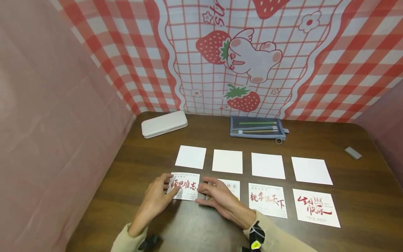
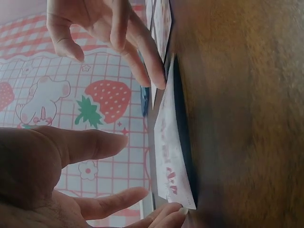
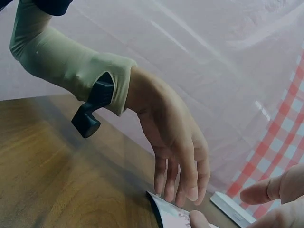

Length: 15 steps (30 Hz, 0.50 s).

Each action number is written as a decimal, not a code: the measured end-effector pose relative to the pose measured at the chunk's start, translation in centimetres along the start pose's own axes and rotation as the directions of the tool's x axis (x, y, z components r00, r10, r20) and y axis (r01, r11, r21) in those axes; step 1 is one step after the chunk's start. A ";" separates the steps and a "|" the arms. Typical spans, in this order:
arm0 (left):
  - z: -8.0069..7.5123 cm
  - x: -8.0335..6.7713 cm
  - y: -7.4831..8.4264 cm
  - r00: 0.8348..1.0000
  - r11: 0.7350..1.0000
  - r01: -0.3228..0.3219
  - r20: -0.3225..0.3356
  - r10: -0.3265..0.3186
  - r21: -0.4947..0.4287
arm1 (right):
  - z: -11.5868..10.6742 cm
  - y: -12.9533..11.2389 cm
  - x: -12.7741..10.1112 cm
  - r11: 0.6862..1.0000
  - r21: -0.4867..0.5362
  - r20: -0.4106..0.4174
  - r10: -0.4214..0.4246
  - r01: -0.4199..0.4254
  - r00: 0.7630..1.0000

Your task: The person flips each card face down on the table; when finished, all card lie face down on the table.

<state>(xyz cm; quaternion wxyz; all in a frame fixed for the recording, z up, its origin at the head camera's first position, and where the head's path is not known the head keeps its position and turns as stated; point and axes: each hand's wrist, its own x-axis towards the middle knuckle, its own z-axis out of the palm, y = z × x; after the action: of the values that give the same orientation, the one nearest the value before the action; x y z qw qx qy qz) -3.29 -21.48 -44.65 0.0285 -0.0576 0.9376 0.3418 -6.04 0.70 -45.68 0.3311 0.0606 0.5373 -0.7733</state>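
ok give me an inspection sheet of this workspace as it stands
Surface: brown wooden table.
Job's things: leftmost printed card, one edge raised off the table; three more printed cards, four blank white cards in a row behind.
Clutter: white case, blue pencil pouch, grey eraser.
Grippers: left hand pinches the leftmost card's left edge; right hand has fingertips at its right edge.
Cables: nothing seen.
Surroundings: strawberry-and-rabbit checked cloth behind, pink sheet at the left.
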 end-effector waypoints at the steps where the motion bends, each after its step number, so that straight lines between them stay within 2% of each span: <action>1: 0.0 0.0 0.0 1.000 1.000 0.001 0.002 -0.001 0.002 | 0.0 -0.1 0.0 1.000 -0.007 -0.009 -0.001 0.001 1.000; 6: 0.2 -0.1 0.2 1.000 0.999 0.002 0.015 -0.003 0.032 | -0.1 -0.4 -0.1 0.999 -0.044 -0.033 -0.020 0.019 0.999; 15: 0.3 -0.6 1.2 0.997 0.998 -0.037 0.069 0.034 0.042 | -0.4 -0.6 0.5 0.995 -0.077 0.055 -0.055 0.060 0.997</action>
<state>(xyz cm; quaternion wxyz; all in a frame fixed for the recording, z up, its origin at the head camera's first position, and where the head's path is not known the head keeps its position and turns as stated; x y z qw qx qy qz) -2.85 -20.34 -44.09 0.0556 -0.0285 0.9441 0.3236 -6.86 1.00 -45.60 0.3248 0.0116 0.5599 -0.7621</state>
